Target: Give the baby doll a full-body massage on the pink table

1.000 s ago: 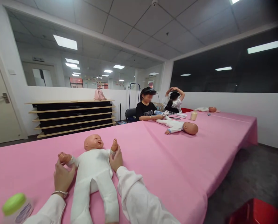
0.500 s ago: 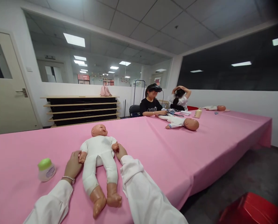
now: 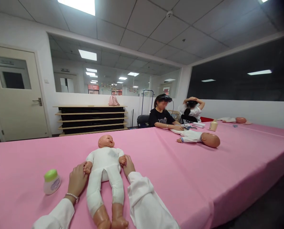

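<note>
I see a long surface (image 3: 180,165) with a smooth pink cover. On it lie a baby doll in a white suit (image 3: 104,165) on its back, a second white doll (image 3: 194,137), and a far third doll (image 3: 232,120). A small white jar with a green lid (image 3: 51,182) and a cream-coloured bottle (image 3: 213,125) stand upright.

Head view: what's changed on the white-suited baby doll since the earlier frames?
The person's left hand and right hand brought the arms of the white-suited vinyl baby doll down from beside its head to its sides, keeping hold of its small hands. The doll stayed on its back on the pink table cover; the green-capped jar stayed beside it.
</note>
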`<state>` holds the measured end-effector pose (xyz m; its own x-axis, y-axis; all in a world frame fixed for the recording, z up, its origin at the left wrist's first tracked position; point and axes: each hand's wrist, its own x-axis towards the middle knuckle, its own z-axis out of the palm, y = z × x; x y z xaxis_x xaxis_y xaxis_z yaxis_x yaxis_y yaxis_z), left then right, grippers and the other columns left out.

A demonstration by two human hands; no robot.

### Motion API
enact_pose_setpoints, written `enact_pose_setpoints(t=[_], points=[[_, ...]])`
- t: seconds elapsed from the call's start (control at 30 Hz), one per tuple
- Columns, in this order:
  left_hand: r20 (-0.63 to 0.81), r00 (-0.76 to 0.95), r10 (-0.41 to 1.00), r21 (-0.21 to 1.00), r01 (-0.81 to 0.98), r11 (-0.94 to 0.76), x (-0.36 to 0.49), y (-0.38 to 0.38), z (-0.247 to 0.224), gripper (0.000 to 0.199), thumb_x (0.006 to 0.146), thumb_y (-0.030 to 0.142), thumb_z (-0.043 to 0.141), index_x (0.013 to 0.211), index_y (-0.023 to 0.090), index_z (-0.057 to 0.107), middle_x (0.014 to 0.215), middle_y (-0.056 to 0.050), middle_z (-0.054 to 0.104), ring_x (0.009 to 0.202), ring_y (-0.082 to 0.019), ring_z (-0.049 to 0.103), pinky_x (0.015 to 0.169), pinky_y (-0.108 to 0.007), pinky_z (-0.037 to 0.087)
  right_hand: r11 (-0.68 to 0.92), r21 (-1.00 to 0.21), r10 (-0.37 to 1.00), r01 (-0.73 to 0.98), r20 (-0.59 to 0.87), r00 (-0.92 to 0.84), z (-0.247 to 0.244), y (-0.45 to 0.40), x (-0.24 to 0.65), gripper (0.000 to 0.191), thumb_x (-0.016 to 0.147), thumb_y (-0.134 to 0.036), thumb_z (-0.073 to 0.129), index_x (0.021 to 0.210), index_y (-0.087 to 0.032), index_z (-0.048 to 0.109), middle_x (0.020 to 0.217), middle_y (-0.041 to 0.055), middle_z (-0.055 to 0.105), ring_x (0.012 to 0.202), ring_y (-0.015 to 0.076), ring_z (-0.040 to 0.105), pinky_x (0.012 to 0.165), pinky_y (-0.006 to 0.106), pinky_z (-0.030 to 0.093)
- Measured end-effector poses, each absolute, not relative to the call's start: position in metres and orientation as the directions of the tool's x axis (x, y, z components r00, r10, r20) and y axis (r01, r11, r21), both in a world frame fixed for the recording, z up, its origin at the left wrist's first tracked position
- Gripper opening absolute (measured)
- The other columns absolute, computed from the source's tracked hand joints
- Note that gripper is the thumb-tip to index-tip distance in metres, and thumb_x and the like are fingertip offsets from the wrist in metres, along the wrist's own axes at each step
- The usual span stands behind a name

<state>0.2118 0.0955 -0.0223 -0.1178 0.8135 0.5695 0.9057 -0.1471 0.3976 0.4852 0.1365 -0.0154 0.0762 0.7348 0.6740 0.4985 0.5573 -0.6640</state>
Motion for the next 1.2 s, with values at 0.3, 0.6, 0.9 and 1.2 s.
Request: enact_pose_setpoints(t=[0.3,0.6,0.9,1.2], points=[[0.770,-0.206,0.603,0.358,0.923,-0.142,0.220,0.152,-0.023,0.044,0.085,0.040,0.036,0.112,0.009,0.052,0.105,-0.015,0.059,0.098,-0.026,0.051,0.082,-0.038,0.040,0.566,-0.657,0.697,0.498,0.704,0.136,-0.005,0.172,0.478,0.033,0.081,-0.030,0.051,0.113,-0.022,0.056,0.111,0.0064,0.063,0.103,0.0211,0.057,0.091,0.039,0.044],[0.791,-0.276,0.547,0.436,0.880,-0.187,0.224,0.219,-0.020,0.035,0.085,0.034,0.040,0.112,0.014,0.051,0.107,-0.013,0.058,0.100,-0.025,0.052,0.083,-0.037,0.040,0.513,-0.755,0.706,0.408,0.642,0.299,-0.004,0.242,0.472,0.047,0.085,-0.040,0.044,0.126,-0.017,0.045,0.127,0.0116,0.054,0.113,0.0222,0.053,0.089,0.037,0.046],[0.584,-0.274,0.764,0.518,0.850,-0.091,0.224,0.251,-0.023,0.037,0.088,0.029,0.033,0.118,0.022,0.054,0.103,-0.007,0.059,0.092,-0.022,0.053,0.077,-0.036,0.040,0.558,-0.669,0.705,0.490,0.694,0.144,-0.007,0.270,0.468,0.042,0.091,-0.038,0.032,0.125,-0.023,0.051,0.130,0.0084,0.048,0.124,0.0216,0.040,0.100,0.039,0.037],[0.536,-0.269,0.800,0.641,0.746,-0.179,0.222,0.250,-0.033,0.042,0.087,0.032,0.030,0.121,0.018,0.050,0.121,-0.008,0.055,0.110,-0.021,0.049,0.092,-0.039,0.040,0.456,-0.724,0.732,0.517,0.636,0.244,-0.015,0.267,0.466,0.039,0.085,-0.033,0.043,0.121,-0.021,0.051,0.111,0.0099,0.053,0.106,0.0223,0.051,0.090,0.038,0.043]])
